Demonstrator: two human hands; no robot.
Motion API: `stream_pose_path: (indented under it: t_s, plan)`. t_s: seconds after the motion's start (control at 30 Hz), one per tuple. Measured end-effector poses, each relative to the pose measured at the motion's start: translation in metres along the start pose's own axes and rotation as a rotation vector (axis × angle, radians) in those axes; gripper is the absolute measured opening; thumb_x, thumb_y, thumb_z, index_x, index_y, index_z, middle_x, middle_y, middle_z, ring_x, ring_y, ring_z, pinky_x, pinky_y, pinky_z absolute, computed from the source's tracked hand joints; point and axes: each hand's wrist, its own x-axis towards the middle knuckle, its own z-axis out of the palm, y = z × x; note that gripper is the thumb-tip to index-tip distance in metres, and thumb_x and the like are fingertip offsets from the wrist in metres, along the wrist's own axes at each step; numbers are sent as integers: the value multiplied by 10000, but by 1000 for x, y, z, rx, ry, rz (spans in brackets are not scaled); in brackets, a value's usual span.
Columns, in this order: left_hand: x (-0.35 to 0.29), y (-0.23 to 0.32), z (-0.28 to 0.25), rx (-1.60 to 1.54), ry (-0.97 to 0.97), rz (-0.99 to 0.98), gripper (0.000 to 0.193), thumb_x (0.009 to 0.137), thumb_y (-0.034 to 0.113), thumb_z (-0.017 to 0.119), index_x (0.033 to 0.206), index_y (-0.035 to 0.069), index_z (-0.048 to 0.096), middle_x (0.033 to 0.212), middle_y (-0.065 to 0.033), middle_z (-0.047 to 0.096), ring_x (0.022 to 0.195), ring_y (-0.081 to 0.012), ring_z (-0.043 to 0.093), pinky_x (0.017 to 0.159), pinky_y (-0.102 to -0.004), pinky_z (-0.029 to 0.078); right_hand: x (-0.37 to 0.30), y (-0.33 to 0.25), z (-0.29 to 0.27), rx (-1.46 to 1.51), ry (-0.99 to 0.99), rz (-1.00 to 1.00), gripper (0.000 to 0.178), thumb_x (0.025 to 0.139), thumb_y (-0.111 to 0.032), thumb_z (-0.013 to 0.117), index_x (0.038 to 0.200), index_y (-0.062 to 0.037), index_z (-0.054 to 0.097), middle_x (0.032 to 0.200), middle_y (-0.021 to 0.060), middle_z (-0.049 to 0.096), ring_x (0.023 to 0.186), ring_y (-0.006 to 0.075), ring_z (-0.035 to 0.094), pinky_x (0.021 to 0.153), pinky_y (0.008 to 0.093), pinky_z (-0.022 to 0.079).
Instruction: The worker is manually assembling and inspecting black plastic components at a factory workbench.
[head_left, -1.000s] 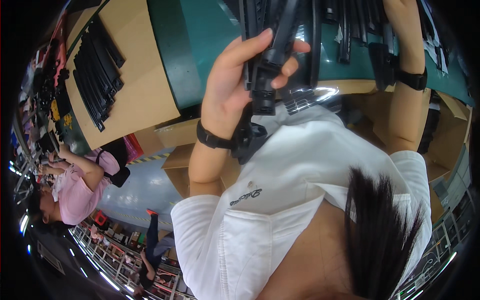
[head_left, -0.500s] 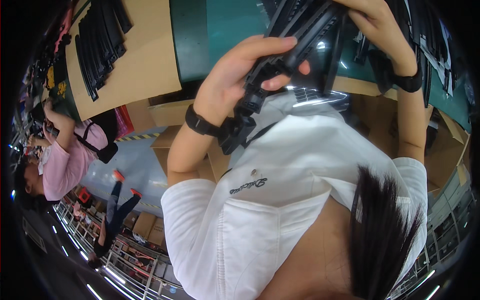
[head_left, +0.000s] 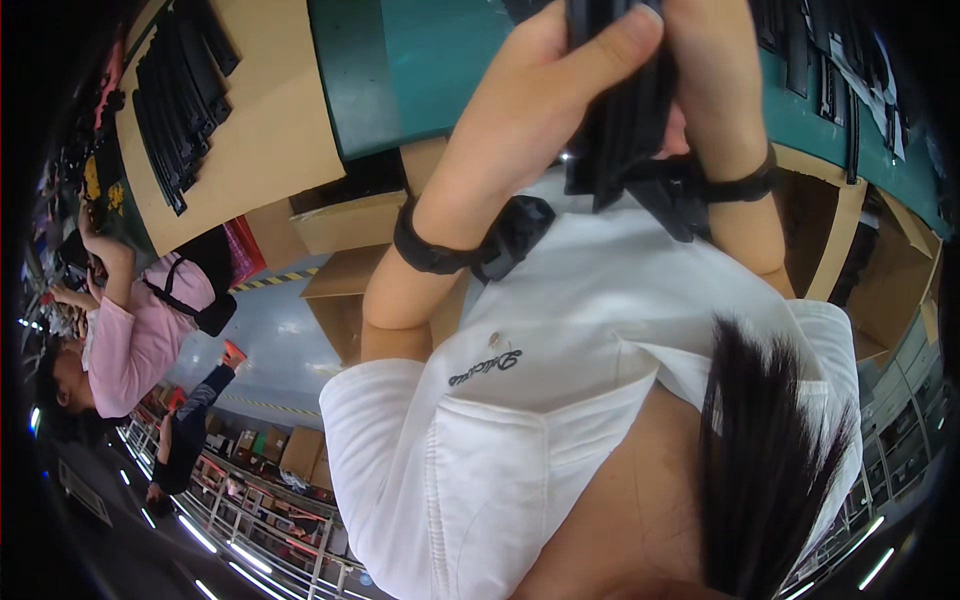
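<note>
A bundle of long black plastic strips (head_left: 612, 140) is held upright in front of my chest, its upper end cut off by the picture's top edge. My left hand (head_left: 555, 95) is closed round the bundle from the left, thumb laid across its front. From the right, my right hand (head_left: 708, 75) presses against the same bundle, slightly blurred. A fingertip shows beside the strips, while most of the right fingers are hidden. Each wrist wears a black strap with a dark device.
More black strips (head_left: 180, 95) lie on a cardboard sheet (head_left: 275, 120) at the left. Others (head_left: 830, 75) rest on the green table (head_left: 440, 75) at the right. Open cardboard boxes (head_left: 345, 290) stand below the table edge. A person in pink (head_left: 140, 320) works at the left; another stands farther off.
The strips, fanned and tilted before, are now gathered upright and closer to me. My right hand has come down and inward beside my left. The farther person has shifted.
</note>
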Motion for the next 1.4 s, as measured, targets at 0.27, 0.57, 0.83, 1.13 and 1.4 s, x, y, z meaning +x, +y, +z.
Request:
stream_pose_path:
  t_s: [0.27,0.57,0.83,1.13,1.4]
  plan:
    - [3,-5,9,108,193,-39,593,1057,535,475,1205,-38,524,867,-147,692,686,-172,695,628,-253,586,11,9,-22,-132,146,-87,289,983,-114,584,1187,90,561,1133,212,715,941,279,746,847,373,625]
    - [-8,-22,1,414,88,-119,854,1016,717,276,804,-45,599,645,-122,631,575,-176,667,531,-243,524,35,16,-39,56,268,-56,222,1006,-154,596,1073,56,572,1046,175,692,1026,302,736,865,396,641]
    - [-3,-15,-4,209,206,-231,736,1090,602,280,937,-23,637,714,-119,644,558,-202,639,569,-279,538,27,22,-32,-37,271,-20,260,962,-99,700,1120,24,535,1060,116,644,1009,234,715,829,348,635]
    - [6,-22,-3,812,390,173,421,1098,353,454,1245,-39,503,754,-87,652,560,-167,633,526,-282,511,22,24,-24,-22,276,-122,334,929,30,642,1234,48,507,1116,131,632,1103,259,691,890,371,637]
    - [3,-16,4,749,306,119,470,1097,383,457,1245,-61,489,776,-106,670,573,-200,652,521,-302,522,28,20,-26,-64,286,-39,325,939,7,654,1228,46,511,1126,146,648,1071,237,699,878,361,635]
